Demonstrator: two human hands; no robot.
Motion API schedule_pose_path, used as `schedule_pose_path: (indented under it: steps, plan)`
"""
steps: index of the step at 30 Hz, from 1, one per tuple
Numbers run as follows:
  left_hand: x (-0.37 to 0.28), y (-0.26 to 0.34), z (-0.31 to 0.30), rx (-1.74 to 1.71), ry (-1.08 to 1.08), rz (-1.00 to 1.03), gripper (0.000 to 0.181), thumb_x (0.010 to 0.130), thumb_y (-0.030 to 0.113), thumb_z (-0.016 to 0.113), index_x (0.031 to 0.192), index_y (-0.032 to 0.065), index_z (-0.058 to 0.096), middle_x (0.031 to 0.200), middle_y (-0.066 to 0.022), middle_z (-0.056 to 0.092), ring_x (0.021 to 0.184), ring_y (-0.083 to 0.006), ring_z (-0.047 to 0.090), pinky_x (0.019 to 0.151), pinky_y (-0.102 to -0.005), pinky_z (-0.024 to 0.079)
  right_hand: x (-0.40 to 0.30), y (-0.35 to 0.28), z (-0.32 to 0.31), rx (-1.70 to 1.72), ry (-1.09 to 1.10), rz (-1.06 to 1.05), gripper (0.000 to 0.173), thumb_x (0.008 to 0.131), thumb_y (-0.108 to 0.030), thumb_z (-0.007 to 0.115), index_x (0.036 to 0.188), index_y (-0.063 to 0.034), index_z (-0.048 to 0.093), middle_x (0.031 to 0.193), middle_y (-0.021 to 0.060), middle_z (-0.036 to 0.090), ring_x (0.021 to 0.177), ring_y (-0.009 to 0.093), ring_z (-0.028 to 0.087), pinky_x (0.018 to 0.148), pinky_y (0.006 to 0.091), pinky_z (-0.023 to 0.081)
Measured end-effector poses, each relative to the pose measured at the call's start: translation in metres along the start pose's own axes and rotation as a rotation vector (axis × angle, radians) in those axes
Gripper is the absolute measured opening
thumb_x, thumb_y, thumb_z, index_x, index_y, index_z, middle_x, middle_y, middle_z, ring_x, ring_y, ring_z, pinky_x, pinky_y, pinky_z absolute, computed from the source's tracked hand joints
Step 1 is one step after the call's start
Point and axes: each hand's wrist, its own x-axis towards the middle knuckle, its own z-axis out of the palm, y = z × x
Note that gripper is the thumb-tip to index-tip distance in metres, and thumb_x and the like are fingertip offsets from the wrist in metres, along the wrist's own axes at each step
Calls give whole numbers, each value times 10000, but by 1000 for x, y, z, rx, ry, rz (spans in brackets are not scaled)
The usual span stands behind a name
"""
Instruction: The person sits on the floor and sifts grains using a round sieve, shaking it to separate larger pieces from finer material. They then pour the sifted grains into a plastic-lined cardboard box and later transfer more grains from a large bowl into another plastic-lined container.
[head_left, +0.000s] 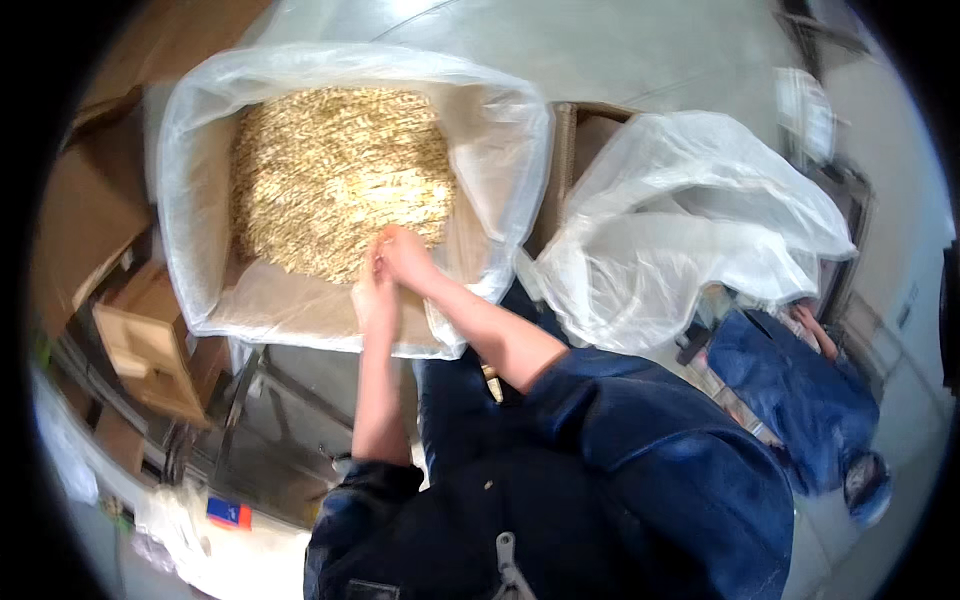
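A cardboard box with a clear plastic liner (352, 60) stands before me, holding a deep layer of small golden pieces (337, 165), too fine to identify. Over the near part of that layer, my left hand (373, 289) and my right hand (403, 255) meet, fingertips bent together. The fingers hide whatever may be between them, and blur makes it unclear whether they grip anything. Both forearms reach in over the box's near rim.
To the right is another cardboard box with a bulging plastic liner (675, 225). A co-worker in blue (787, 397) is beyond it at lower right. Cardboard boxes (150, 352) and a metal frame (240, 412) stand at left.
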Motion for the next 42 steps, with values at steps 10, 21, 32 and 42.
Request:
schedule_pose_path:
  steps: [10,21,32,42]
  plan:
    - [13,-67,0,-135,40,-65,492,759,53,576,1230,40,434,1142,-177,531,925,-246,589,801,-335,466,95,-32,-52,-1114,76,-118,537,818,-260,525,1281,-47,355,1167,282,445,949,383,555,774,450,469]
    - [-3,-97,11,-681,-87,-300,434,849,82,484,1274,55,401,1137,-105,525,949,-151,550,796,-258,427,112,11,-38,-1444,-395,-559,160,732,-18,449,766,11,602,800,216,616,772,339,619,671,410,506]
    - [-49,-54,7,-707,308,-52,335,848,-22,437,1178,6,489,1022,-108,570,884,-142,573,755,-248,453,181,-81,38,-1692,-320,-318,433,911,-368,418,1155,-13,462,742,119,621,698,253,625,597,372,524]
    - [-40,-78,-44,-177,960,-58,697,718,-3,553,1337,-5,233,1334,-251,191,1243,-372,232,1027,-441,211,157,1,3,-1823,-653,-595,201,843,-141,435,906,-35,593,833,187,621,767,326,619,675,422,505]
